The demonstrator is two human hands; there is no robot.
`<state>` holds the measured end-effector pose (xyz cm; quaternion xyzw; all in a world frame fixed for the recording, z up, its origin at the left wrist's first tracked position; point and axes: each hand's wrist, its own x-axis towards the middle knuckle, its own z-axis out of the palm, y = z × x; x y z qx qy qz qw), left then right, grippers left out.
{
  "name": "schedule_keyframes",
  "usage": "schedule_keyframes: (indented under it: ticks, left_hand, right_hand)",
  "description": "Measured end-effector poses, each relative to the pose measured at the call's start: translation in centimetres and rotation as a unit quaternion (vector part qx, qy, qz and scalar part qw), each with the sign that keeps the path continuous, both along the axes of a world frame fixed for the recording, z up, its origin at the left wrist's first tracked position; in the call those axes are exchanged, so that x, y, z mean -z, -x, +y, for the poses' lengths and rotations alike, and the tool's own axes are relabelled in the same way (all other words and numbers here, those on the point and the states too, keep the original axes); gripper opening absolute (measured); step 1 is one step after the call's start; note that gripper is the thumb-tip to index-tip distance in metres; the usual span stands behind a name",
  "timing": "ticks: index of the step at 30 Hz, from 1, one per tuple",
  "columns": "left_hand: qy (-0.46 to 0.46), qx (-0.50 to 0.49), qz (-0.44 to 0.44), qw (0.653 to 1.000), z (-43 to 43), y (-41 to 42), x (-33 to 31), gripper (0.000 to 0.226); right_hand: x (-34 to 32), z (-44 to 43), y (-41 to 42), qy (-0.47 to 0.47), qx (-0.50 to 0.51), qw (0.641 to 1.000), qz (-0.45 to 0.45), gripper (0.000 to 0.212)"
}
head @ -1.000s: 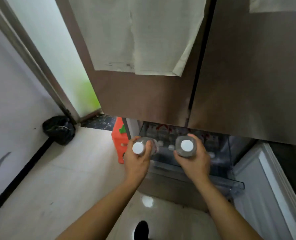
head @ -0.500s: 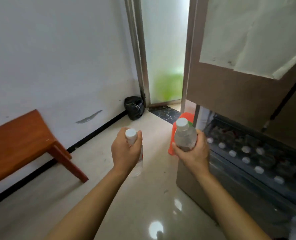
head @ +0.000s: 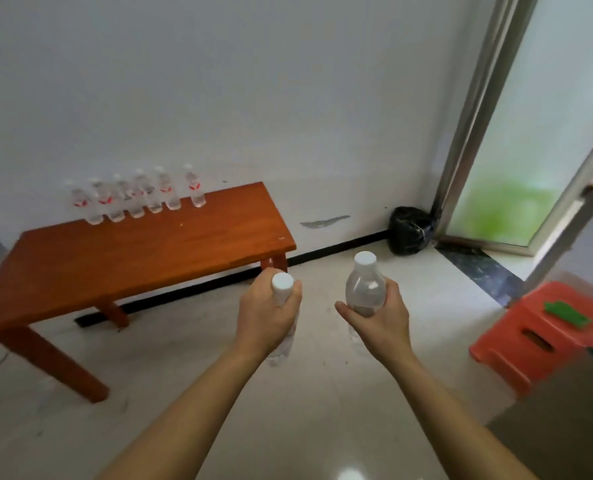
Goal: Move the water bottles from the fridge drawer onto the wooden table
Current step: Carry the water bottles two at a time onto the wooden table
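Two bottles travelling! The left hand is wrapping fully round the neck of one water bottle, body dangling below the fist. The right hand is clasping the second bottle round its middle. The wooden table is waiting ahead-left of both grips. Danger, I'd say: fridge-cold plastic slipping through that high left grip, or a hasty set-down toppling the row of bottles standing there.

The left hand grips a water bottle by its upper part, and just to its right the right hand holds a second bottle upright, both over the floor. Up and left of the hands stands the wooden table with a row of bottles at its far edge. Right of the right hand sits an orange stool, and a black bag lies beyond it by the wall.
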<state>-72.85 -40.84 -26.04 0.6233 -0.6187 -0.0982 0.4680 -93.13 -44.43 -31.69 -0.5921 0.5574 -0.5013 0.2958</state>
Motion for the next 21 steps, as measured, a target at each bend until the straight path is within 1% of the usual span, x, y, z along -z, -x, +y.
schedule_keyframes:
  ticks: [2,6,8,11,14,17,21]
  left_hand:
    - [0.001,-0.033,0.012,0.999,0.4,-4.8,0.1,0.013]
    - [0.016,-0.093,0.039,0.995,0.5,-13.0,-0.1,0.021]
    - [0.021,-0.118,0.053,0.991,0.0,-16.7,0.0,0.02]
    - [0.022,-0.162,0.073,0.984,-1.5,-21.7,0.6,0.017]
    - [0.033,-0.204,0.082,0.975,-4.0,-26.2,1.3,0.018]
    - [0.043,-0.213,0.085,0.973,-8.1,-30.6,1.7,0.019]
    - [0.037,-0.229,0.065,0.97,-15.2,-36.3,1.1,0.015]
  right_hand:
    - [0.0,-0.7,-5.3,-0.009,-0.039,0.999,0.012,0.079]
    - [-0.6,-3.0,-13.9,-0.021,-0.101,0.994,0.023,0.078]
    - [-0.9,-4.6,-17.6,-0.02,-0.128,0.991,0.025,0.081]
    - [-0.6,-7.5,-22.5,-0.015,-0.164,0.986,0.012,0.075]
    - [0.3,-11.1,-26.9,-0.018,-0.191,0.981,-0.004,0.076]
    - [1.6,-16.1,-31.8,-0.017,-0.213,0.977,-0.006,0.079]
    - [2.5,-24.2,-38.0,-0.032,-0.232,0.972,-0.01,0.076]
